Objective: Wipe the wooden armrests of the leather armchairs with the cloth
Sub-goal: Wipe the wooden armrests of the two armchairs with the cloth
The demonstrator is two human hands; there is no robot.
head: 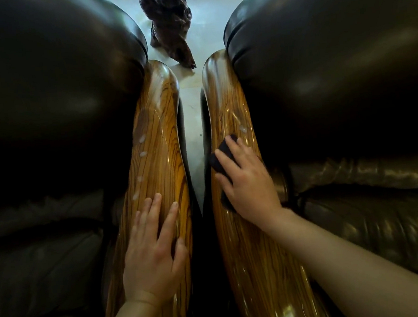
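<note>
Two glossy striped wooden armrests run side by side away from me, each on a dark leather armchair. My right hand (247, 180) presses a dark cloth (221, 154) flat on the right armrest (225, 100), about midway along it. A whitish smear lies just beyond the cloth. My left hand (151, 250) lies flat, fingers spread, on the left armrest (157, 127) and holds nothing. Several pale smudges dot the left armrest ahead of my fingers.
The left armchair (45, 110) and the right armchair (336, 82) flank a narrow gap over a pale floor (192, 124). A dark gnarled wooden piece (168, 21) stands on the floor beyond the armrest tips.
</note>
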